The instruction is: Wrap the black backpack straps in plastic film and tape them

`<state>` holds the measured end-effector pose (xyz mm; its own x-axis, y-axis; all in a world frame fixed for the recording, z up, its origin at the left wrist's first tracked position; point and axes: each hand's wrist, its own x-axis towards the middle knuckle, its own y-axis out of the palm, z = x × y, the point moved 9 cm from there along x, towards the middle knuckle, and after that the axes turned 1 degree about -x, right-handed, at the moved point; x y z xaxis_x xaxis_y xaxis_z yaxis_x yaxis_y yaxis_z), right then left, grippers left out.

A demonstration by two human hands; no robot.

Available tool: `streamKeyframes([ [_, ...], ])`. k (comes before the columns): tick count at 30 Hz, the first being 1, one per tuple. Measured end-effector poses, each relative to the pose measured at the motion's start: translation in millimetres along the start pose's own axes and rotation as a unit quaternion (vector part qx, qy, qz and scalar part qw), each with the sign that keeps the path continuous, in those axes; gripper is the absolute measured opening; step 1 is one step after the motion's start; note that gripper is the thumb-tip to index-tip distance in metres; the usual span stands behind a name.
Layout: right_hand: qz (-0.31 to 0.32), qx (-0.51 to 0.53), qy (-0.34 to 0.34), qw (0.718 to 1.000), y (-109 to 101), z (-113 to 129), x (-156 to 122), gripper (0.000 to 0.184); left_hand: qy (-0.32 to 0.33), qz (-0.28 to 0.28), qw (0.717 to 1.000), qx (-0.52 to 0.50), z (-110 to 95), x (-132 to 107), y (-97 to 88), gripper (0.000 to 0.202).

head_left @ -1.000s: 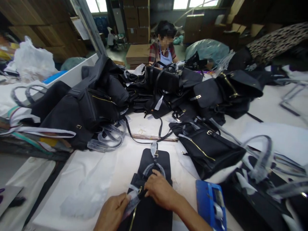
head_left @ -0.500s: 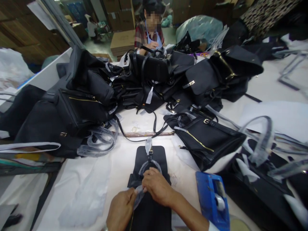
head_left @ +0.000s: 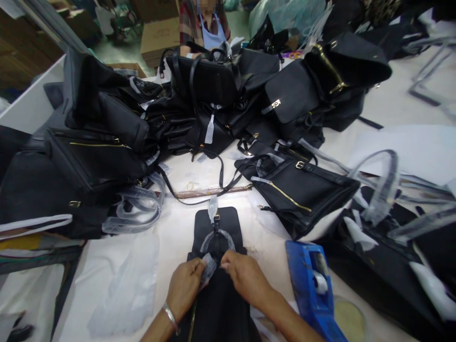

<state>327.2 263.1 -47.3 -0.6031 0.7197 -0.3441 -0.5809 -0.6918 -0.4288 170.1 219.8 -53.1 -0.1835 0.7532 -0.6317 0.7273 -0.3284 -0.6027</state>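
Your right hand has parted from your left hand | left pinches clear plastic over the black bag | right's fingers curled, hold unclear

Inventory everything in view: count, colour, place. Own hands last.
Tabletop: one visible, white, across the view
Near bag: one, black, bottom centre
Plastic piece: one, translucent, over near bag
Other bags: several, black, beyond and both sides
Tape dispenser: one, blue, right of near bag
Plastic sheeting: count unclear, translucent, lower left
Cardboard: several pieces, brown, upper left
Co-worker: one, blue apron, far side
Left hand: one, bare, pinching plastic piece
Right hand: one, bare, at near bag
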Motion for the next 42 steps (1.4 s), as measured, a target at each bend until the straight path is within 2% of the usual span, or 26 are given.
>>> streamKeyframes([
  [2, 0.045, 0.091, 0.074, 0.992, 26, -10, -8, 0.017, 0.013, -0.014, 1.0, 0.007, -5, 3, -0.7, 0.049],
  [4, 0.062, 0.205, 0.128, 0.968, 49, -14, -12, 0.021, 0.018, -0.014, 1.0, 0.013, -8, 3, 1.5, 0.048],
  [9, -0.003, 0.436, 0.231, 0.87, 85, -20, -11, 0.043, 0.014, 0.025, 0.999, -0.015, -5, -17, 7.0, 0.045],
  [11, -0.013, 0.48, 0.249, 0.841, 95, -18, -10, 0.05, 0.047, 0.057, 0.996, -0.056, -10, -30, 5.7, 0.043],
  [14, -0.009, 0.507, 0.259, 0.822, 103, -12, -11, 0.054, 0.08, 0.132, 0.976, -0.152, -16, -48, 3.6, 0.037],
  [17, 0.001, 0.525, 0.278, 0.804, 108, -9, -15, 0.055, 0.042, 0.192, 0.948, -0.251, -10, -57, 4.5, 0.035],
  [19, -0.001, 0.528, 0.284, 0.8, 109, -7, -17, 0.054, 0.007, 0.205, 0.932, -0.297, -1, -58, 8.4, 0.036],
  [24, -0.041, 0.534, 0.247, 0.808, 108, -6, -14, 0.051, 0.003, 0.156, 0.931, -0.33, 12, -51, 15.7, 0.044],
  [27, -0.036, 0.525, 0.245, 0.814, 111, -9, -12, 0.049, 0.019, 0.109, 0.945, -0.308, 14, -47, 10.6, 0.035],
  [29, -0.019, 0.505, 0.243, 0.828, 111, -9, -11, 0.05, 0.019, 0.089, 0.96, -0.266, 14, -46, 6.0, 0.026],
  [32, -0.004, 0.454, 0.236, 0.859, 107, -11, -7, 0.051, 0.028, 0.076, 0.973, -0.218, 11, -48, 0.0, 0.022],
  [37, 0.031, 0.388, 0.229, 0.892, 98, -12, -5, 0.041, 0.072, 0.072, 0.967, -0.232, 5, -49, -3.2, 0.019],
  [39, 0.017, 0.331, 0.213, 0.919, 80, -11, -8, 0.033, 0.056, 0.081, 0.963, -0.252, 11, -47, -1.3, 0.018],
  [42, -0.114, 0.145, 0.107, 0.977, 25, 6, -11, 0.018, 0.033, 0.088, 0.953, -0.288, 16, -44, -0.6, 0.022],
])
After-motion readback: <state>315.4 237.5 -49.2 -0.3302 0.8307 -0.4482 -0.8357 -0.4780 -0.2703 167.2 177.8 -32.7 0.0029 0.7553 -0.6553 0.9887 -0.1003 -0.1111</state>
